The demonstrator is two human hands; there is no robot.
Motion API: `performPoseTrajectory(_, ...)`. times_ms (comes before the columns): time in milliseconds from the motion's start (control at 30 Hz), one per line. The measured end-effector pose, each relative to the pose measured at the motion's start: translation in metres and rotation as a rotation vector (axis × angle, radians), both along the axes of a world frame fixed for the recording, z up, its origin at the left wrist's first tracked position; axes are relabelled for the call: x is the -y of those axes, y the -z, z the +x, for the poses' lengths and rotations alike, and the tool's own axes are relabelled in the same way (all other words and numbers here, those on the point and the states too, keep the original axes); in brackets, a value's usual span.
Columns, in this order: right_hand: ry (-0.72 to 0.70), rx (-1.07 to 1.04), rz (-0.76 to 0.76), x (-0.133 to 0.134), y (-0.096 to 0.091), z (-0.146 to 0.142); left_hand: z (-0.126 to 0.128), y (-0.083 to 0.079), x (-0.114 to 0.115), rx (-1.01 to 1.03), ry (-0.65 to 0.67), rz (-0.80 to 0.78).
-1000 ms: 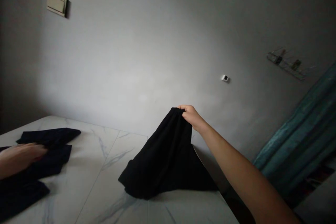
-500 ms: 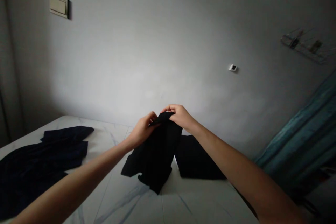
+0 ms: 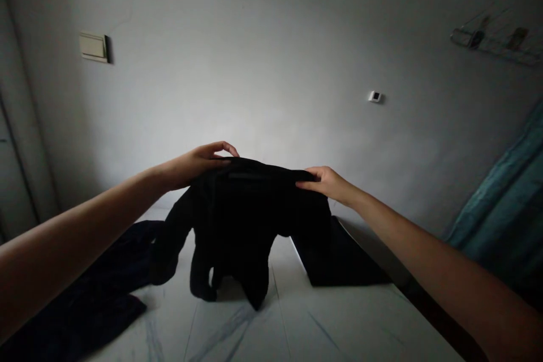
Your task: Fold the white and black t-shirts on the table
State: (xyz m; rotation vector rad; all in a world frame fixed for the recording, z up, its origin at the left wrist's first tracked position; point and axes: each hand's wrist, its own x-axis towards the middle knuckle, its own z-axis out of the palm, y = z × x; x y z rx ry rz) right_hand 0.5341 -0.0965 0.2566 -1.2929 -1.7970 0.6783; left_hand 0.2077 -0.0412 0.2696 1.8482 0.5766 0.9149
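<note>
Above the white marble-patterned surface, one black garment hangs lifted, its top edge held between the fingers of the left hand and right hand. Below lie two more: one dark garment leftward, one black garment rightward. Room: one grey wall, one switch plate, one teal curtain.

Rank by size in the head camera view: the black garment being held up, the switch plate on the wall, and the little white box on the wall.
Largest to smallest:
1. the black garment
2. the beige wall switch plate
3. the small white wall device

The garment is nearest the camera, which inflates its apparent size.
</note>
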Motion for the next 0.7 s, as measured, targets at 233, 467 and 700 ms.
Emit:
performPoseTrajectory(233, -0.235, -0.616, -0.459, 0.011, 0.035, -0.083, 0.028, 0.031, -0.006, 0.298, 0.173, -0.207)
performPoseTrajectory(467, -0.239, -0.524, -0.308, 0.022, 0.068, -0.129, 0.064, 0.051, -0.008, 0.278, 0.13, -0.072)
performPoseTrajectory(700, 0.083, -0.804, -0.318, 0.015, 0.08, -0.118, 0.052, 0.063, 0.013, 0.045, -0.36, 0.532)
